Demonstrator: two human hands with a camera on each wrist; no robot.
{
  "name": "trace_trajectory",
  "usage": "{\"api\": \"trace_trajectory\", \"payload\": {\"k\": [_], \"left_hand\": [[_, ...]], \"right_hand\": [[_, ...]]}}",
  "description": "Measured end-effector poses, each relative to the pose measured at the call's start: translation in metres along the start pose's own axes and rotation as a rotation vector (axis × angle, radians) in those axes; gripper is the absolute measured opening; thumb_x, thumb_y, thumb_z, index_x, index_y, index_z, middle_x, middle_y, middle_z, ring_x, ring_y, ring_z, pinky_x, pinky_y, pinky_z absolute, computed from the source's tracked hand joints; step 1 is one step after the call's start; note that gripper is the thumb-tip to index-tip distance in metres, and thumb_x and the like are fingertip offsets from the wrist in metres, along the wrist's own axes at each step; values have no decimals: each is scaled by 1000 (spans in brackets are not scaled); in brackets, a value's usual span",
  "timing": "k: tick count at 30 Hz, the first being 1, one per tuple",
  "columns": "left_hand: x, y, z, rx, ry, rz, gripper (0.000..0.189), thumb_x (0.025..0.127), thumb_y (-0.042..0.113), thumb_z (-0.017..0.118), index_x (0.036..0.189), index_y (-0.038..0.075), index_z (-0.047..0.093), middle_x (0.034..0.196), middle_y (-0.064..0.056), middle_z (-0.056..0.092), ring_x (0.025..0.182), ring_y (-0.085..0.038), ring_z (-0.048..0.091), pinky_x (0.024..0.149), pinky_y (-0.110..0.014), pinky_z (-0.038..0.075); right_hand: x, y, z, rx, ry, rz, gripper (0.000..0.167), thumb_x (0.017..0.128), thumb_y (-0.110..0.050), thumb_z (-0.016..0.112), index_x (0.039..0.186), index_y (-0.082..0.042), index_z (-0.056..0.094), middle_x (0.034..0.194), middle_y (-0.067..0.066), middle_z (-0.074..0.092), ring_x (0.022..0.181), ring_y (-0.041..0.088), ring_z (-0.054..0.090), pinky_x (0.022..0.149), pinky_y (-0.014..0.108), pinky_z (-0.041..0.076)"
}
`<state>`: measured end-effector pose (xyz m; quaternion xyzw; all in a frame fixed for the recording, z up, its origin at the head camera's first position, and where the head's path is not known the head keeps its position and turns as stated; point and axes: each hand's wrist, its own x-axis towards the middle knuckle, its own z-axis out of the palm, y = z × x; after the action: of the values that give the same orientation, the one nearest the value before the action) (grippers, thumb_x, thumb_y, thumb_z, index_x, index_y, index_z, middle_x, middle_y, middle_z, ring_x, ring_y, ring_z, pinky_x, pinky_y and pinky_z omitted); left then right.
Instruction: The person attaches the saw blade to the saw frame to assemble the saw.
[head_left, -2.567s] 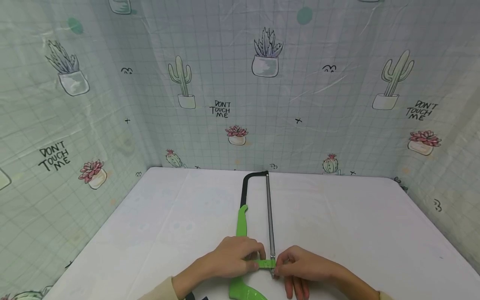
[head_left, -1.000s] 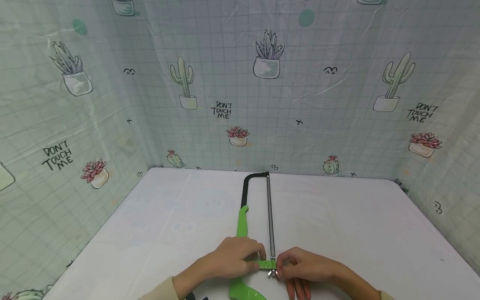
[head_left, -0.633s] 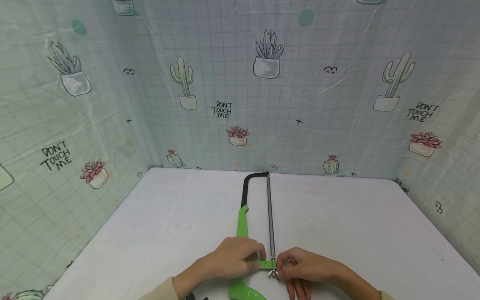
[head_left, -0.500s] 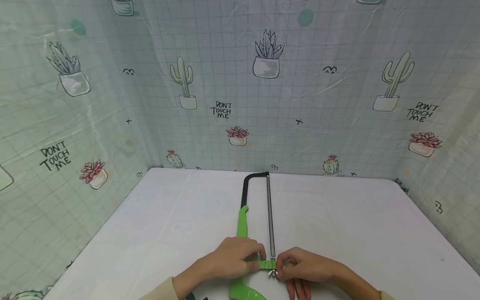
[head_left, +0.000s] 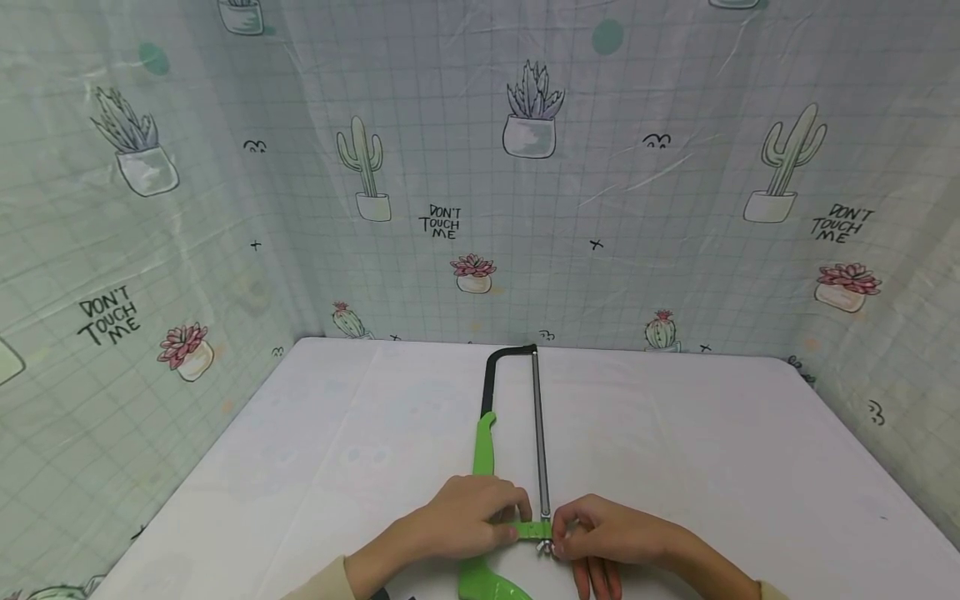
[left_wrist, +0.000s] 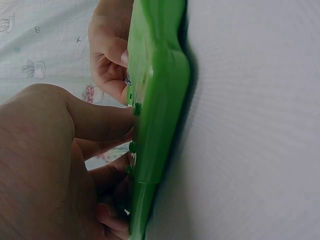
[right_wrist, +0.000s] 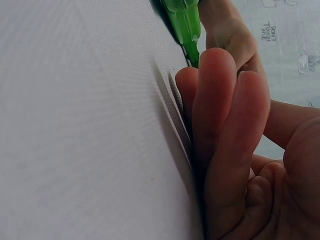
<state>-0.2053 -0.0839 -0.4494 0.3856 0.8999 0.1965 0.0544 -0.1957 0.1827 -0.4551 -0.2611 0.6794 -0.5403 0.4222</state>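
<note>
A hacksaw with a green handle (head_left: 483, 450) and black front frame lies flat on the white table in the head view. Its thin grey blade (head_left: 539, 433) runs along the right side. My left hand (head_left: 468, 517) grips the green frame near the short crosspiece (head_left: 532, 530). Just below that crosspiece sits a silver wing nut (head_left: 544, 547). Thumb and index finger of my right hand (head_left: 611, 531) pinch the wing nut's right side, while the other fingers rest low near the table. In the left wrist view, the green handle (left_wrist: 160, 95) hides part of the right fingertips.
A dark object (head_left: 381, 594), mostly cut off, lies by my left forearm at the bottom edge. Behind the table (head_left: 675, 433) hangs a cactus-print sheet (head_left: 592, 192), which also covers both sides.
The silver wing nut has turned: its wings, hardly visible at first, show from one second ago on. Both hands stay in almost the same place, and the hacksaw has not moved.
</note>
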Motion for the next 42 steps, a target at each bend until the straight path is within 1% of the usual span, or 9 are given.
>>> {"api": "trace_trajectory", "payload": {"k": [4, 7, 14, 16, 20, 27, 33, 37, 42], "left_hand": [[0, -1, 0, 0, 3, 2, 12, 92, 35, 67, 104, 36, 70, 84, 22, 57, 77, 6, 50, 68, -17, 39], [0, -2, 1, 1, 4, 4, 13, 92, 35, 67, 105, 36, 70, 85, 22, 58, 77, 6, 50, 69, -17, 40], [0, -3, 1, -6, 0, 2, 11, 93, 35, 67, 104, 36, 70, 84, 22, 57, 76, 6, 49, 68, -18, 39], [1, -2, 1, -4, 0, 0, 11, 93, 35, 67, 104, 36, 70, 85, 22, 58, 77, 7, 50, 68, -18, 39], [1, -2, 1, 1, 2, 2, 11, 93, 35, 67, 104, 37, 70, 86, 22, 59, 78, 7, 51, 69, -18, 40], [1, -1, 1, 0, 1, -3, 12, 93, 36, 67, 104, 36, 70, 86, 22, 59, 78, 6, 51, 68, -19, 40], [1, -3, 2, 6, 5, 5, 12, 92, 35, 67, 104, 36, 70, 86, 22, 59, 78, 6, 51, 69, -18, 40], [1, -4, 3, 18, 19, 24, 13, 92, 35, 66, 104, 36, 70, 85, 21, 58, 77, 6, 51, 68, -18, 40], [1, -3, 2, 8, 13, 13, 13, 92, 35, 66, 104, 36, 70, 85, 21, 58, 78, 5, 51, 68, -18, 40]], "right_hand": [[0, 0, 0, -10, -1, -5, 11, 101, -14, 56, 106, -5, 62, 76, 32, 71, 48, 4, 64, 45, 20, 50], [0, 0, 0, -13, 1, -8, 11, 101, -14, 57, 105, -5, 62, 76, 33, 71, 47, 4, 64, 45, 20, 50], [0, 0, 0, -8, 7, -5, 10, 101, -14, 56, 105, -6, 61, 73, 22, 74, 47, 4, 63, 44, 20, 49], [0, 0, 0, -8, 9, -4, 10, 101, -14, 56, 105, -6, 61, 73, 23, 74, 47, 4, 63, 44, 20, 49], [0, 0, 1, -11, 11, -6, 10, 101, -14, 56, 105, -6, 60, 75, 31, 71, 47, 4, 64, 44, 20, 50], [0, 0, 1, -12, 15, -8, 9, 101, -14, 56, 105, -6, 60, 73, 25, 73, 47, 4, 63, 44, 20, 49], [1, 0, 1, -18, 5, -16, 9, 102, -13, 56, 105, -6, 60, 76, 36, 69, 47, 4, 64, 44, 20, 49], [1, 0, 1, -15, 2, -16, 8, 102, -13, 56, 104, -6, 60, 75, 34, 70, 48, 4, 64, 44, 20, 50], [1, 0, 0, -10, 4, -10, 9, 101, -13, 56, 104, -6, 60, 72, 20, 74, 48, 5, 64, 44, 20, 50]]}}
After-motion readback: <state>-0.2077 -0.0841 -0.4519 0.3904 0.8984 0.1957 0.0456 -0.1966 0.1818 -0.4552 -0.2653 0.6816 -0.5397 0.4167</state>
